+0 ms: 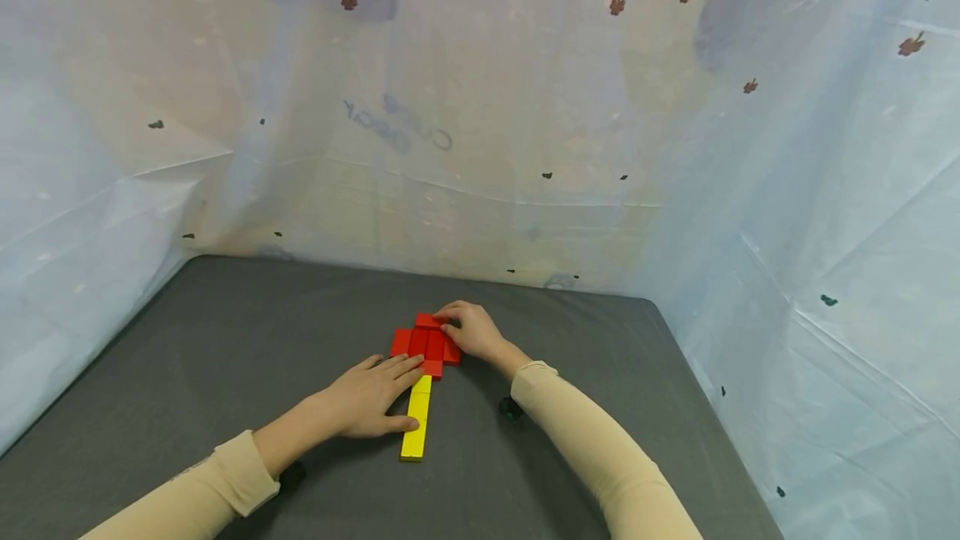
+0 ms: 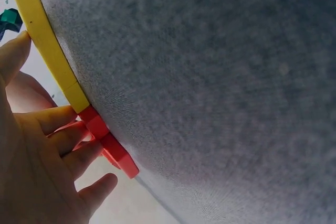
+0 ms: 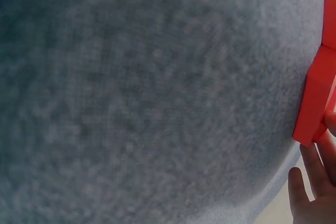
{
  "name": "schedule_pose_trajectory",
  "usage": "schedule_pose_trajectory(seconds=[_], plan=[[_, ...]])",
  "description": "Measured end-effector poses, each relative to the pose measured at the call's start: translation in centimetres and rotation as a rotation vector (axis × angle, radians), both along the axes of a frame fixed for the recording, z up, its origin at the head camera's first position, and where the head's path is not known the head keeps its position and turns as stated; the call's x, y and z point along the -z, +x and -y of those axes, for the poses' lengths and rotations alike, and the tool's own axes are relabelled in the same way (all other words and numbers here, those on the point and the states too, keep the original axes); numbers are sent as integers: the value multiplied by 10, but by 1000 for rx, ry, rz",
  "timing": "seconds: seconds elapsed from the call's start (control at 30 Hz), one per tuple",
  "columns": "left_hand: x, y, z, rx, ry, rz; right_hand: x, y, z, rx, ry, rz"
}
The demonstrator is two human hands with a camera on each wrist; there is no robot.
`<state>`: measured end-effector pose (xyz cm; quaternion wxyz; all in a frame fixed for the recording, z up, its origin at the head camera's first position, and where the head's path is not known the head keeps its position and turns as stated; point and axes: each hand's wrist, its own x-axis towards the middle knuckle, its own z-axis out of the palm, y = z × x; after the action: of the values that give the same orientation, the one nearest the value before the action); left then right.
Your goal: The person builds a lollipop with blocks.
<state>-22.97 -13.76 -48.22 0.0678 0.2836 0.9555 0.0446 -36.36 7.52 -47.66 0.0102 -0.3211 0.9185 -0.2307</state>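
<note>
Several flat red blocks (image 1: 417,344) lie together in a roughly cross-shaped patch on the dark grey table. From its near end a strip of yellow blocks (image 1: 415,433) runs toward me. My left hand (image 1: 366,398) lies over the left side with fingers spread and straight, fingertips on the lower red block (image 2: 96,125) and thumb at the yellow strip. At the far right of the patch my right hand (image 1: 477,332) pinches the top red block (image 1: 425,321) between thumb and forefinger. In the right wrist view its fingers (image 3: 314,169) reach past a red block's end (image 3: 314,103).
The grey tabletop (image 1: 247,340) spreads around the blocks, its far edge close to a pale printed plastic sheet (image 1: 450,148). More sheeting (image 1: 825,232) hangs along the right side. A dark band with a camera (image 1: 511,408) sits under the right wrist.
</note>
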Motion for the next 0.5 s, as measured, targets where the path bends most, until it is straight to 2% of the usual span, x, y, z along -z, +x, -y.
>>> schedule_pose_trajectory(seconds=[0.23,0.5], plan=[[-2,1,-1,-6,3,13,2,1,0,-35,5,-2],[-2,2,1,-11,17,20,2,1,1,-36,5,-4]])
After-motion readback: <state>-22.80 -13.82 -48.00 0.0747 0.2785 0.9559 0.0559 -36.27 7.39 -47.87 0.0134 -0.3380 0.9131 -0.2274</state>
